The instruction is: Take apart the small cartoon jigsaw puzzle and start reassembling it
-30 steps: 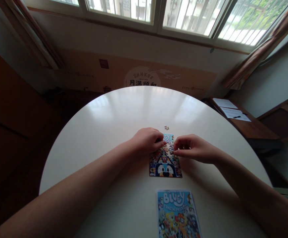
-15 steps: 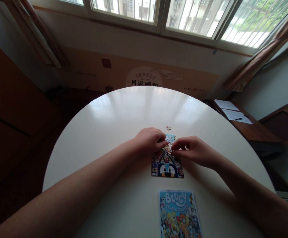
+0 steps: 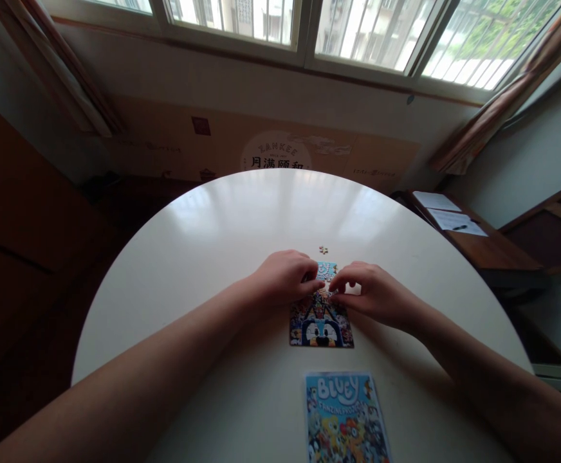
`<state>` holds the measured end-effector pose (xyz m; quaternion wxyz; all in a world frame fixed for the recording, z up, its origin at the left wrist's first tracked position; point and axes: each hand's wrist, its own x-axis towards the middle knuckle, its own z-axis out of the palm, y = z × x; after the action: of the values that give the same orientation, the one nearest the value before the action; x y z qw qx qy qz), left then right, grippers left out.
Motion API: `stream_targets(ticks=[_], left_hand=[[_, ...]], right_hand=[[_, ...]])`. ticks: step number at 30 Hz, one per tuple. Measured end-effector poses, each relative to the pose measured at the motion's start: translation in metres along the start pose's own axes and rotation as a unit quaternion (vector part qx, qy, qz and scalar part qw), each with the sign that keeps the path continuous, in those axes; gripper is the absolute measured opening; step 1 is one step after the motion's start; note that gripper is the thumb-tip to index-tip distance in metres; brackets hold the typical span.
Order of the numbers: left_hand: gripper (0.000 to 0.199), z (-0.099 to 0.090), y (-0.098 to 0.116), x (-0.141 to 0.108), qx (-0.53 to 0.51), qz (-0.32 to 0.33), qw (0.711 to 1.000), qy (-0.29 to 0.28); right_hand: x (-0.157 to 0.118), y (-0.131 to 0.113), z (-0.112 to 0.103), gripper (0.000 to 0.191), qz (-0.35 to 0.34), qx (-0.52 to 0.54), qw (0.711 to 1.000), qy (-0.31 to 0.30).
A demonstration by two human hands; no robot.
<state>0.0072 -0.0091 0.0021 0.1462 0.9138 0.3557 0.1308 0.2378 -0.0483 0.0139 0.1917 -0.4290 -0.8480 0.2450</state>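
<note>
A small jigsaw puzzle [image 3: 323, 333] lies flat on the white table, with a blue dog's face at its near end and light blue at its far end. A pale gap shows around its middle. My left hand [image 3: 287, 275] rests at its left edge, fingers curled over the side and thumb reaching toward the gap. From the right, my right hand [image 3: 374, 290] pinches at the gap's edge; a puzzle piece at the fingertips is mostly hidden. Just beyond the far edge sits a loose puzzle piece [image 3: 323, 250]. Nearer me lies a picture card [image 3: 345, 418] with "Bluey" lettering.
The round white table [image 3: 184, 238] has a curved far edge before the wall and window. To the right, a brown wooden desk [image 3: 497, 251] bears papers [image 3: 454, 222] and a dark pen. A wooden cabinet [image 3: 15, 206] stands at the left.
The view has shifted slightly, moving the scene a little left. My right fingertips have moved very slightly at the gap; my left hand stays at the puzzle's left edge.
</note>
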Motion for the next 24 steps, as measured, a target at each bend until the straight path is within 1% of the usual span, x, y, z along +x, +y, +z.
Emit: stream_targets(ticks=[5,9,17,20,24], left_hand=[[0.034,0.000,0.006,0.001,0.034,-0.006,0.999,-0.006],[0.037,0.000,0.011,0.002,0.047,-0.017,0.999,0.000],[0.038,-0.002,0.016,0.004,0.056,-0.053,0.997,-0.015],[0.038,-0.001,0.017,0.005,0.062,-0.050,0.997,-0.015],[0.032,-0.003,0.016,0.004,0.061,-0.037,0.997,-0.014]], right_hand=[[0.000,0.006,-0.011,0.010,0.044,0.010,0.999,0.022],[0.001,0.007,-0.010,0.014,0.068,0.011,0.998,0.009],[0.003,0.003,0.001,0.022,0.069,-0.007,0.998,-0.006],[0.002,0.004,0.002,0.022,0.071,-0.001,0.997,-0.007],[0.003,0.010,-0.003,0.018,0.055,0.027,0.998,-0.014]])
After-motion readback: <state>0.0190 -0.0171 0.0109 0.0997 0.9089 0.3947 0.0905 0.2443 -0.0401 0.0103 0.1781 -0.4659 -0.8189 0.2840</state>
